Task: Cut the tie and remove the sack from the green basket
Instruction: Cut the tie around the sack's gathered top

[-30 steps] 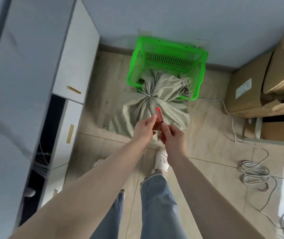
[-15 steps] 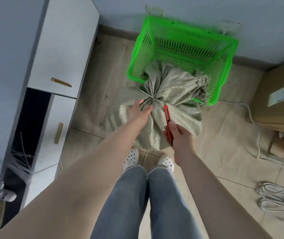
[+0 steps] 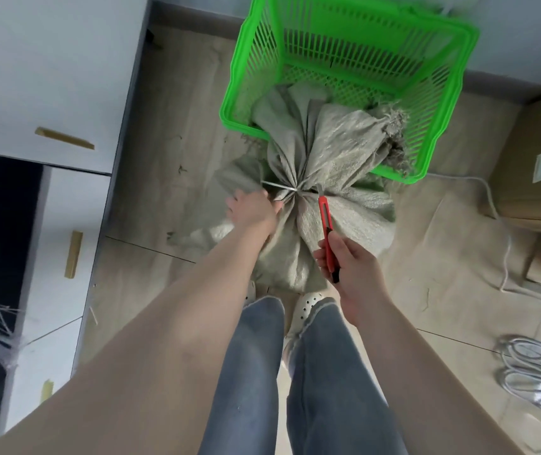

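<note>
Two hands in the shot here, both down at the sack [image 3: 321, 192]. Our left hand [image 3: 252, 210] sits on the grey woven fabric just left of the gathered neck, fingers bent down into the folds right by the loose end of the tie [image 3: 280, 186]. It looks like it's gripping the cloth, but the fingertips are tucked out of sight so we can't say how tight. Our right hand [image 3: 349, 269] has its fingers curled round the back half of a red utility knife [image 3: 326, 229], thumb along the handle. The knife points up and away from us, and its blade tip sits right at the cinched spot where all the pleats meet, on the right side of the knot. Whether the blade is actually touching the tie, we can't tell.

The tie is a thin pale strip wrapped round the neck, with one tail sticking out to the left toward our left hand. It's not cut.

The sack is half in, half out: its open frayed top lies inside the green basket [image 3: 440, 103] and drapes over the near rim, while the fat bottom part bulges onto the floor right in front of our white clogs [image 3: 308, 302]. The basket is tipped toward us against the wall.

White cabinets [image 3: 52, 77] to the left, cardboard boxes [image 3: 535, 165] to the right, and a coiled grey cable [image 3: 535, 372] on the tiles lower right.
</note>
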The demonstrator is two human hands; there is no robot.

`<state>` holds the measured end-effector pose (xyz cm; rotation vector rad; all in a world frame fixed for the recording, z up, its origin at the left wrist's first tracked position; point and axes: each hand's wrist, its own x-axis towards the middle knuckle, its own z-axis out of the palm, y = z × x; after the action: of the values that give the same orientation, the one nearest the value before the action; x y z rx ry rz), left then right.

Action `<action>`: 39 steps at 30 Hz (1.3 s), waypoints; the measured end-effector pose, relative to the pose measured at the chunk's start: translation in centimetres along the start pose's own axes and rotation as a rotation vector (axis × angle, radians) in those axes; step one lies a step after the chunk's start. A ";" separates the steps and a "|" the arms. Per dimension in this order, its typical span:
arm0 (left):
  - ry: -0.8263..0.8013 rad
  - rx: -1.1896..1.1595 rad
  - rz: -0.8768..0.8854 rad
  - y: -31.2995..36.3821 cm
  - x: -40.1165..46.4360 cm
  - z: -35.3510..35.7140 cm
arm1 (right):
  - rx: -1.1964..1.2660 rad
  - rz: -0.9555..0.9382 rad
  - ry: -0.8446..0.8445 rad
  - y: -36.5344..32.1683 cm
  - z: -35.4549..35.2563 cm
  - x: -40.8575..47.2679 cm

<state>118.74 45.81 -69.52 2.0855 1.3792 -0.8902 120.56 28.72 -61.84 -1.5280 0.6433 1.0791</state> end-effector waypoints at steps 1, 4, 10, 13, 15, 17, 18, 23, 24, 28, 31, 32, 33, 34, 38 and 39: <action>0.059 0.020 0.062 -0.5 -0.5 0.1 | 0.005 -0.002 0.003 -0.1 -0.1 -0.5; 0.026 -0.244 0.272 -1.6 -2.4 -0.2 | -0.004 -0.029 0.025 -0.3 -0.1 -1.5; -0.150 -0.792 0.207 -2.6 -8.8 -3.8 | -0.274 -0.286 0.071 -1.3 0.5 -3.8; -0.244 -1.009 0.167 -3.0 -11.9 -6.2 | -0.340 -0.355 0.014 -1.7 1.0 -5.4; -0.323 -1.037 0.183 -3.9 -13.3 -7.5 | -0.299 -0.317 -0.054 -1.8 1.4 -6.8; -0.393 -0.943 0.241 -4.9 -15.3 -8.6 | -0.255 -0.321 -0.041 -2.1 1.8 -8.4; -0.399 -0.942 0.265 -5.4 -16.0 -8.7 | -0.224 -0.336 -0.023 -2.3 1.9 -9.3; -0.227 -0.954 0.274 -9.2 -19.1 -9.5 | -0.045 -0.319 -0.027 -2.5 3.4 -14.2; -0.254 -0.945 0.270 -10.0 -19.7 -9.8 | -0.018 -0.311 -0.028 -2.2 3.7 -15.1; -0.280 -0.995 0.292 -12.9 -21.7 -10.7 | 0.029 -0.301 -0.011 -0.9 4.2 -18.0; -0.325 -1.138 0.273 -14.9 -23.5 -10.9 | 0.007 -0.338 -0.023 0.0 4.6 -20.2; -0.317 -1.163 0.258 -15.6 -24.1 -10.9 | 0.009 -0.355 -0.015 0.2 4.8 -21.1; -0.302 -1.172 0.255 -16.2 -24.7 -10.9 | 0.007 -0.382 0.004 0.4 4.9 -22.2; -0.284 -1.174 0.258 -16.7 -25.4 -11.0 | -0.019 -0.423 0.040 0.6 5.0 -23.4; -0.232 -1.123 0.308 -18.2 -27.3 -11.8 | -0.185 -0.533 0.120 1.9 5.5 -29.3; -0.213 -1.100 0.326 -18.4 -27.9 -12.1 | -0.145 -0.470 0.058 2.3 5.9 -30.8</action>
<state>97.00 44.09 -41.52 1.2391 0.9992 -0.1096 103.40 29.18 -35.50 -1.7300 0.2248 0.7345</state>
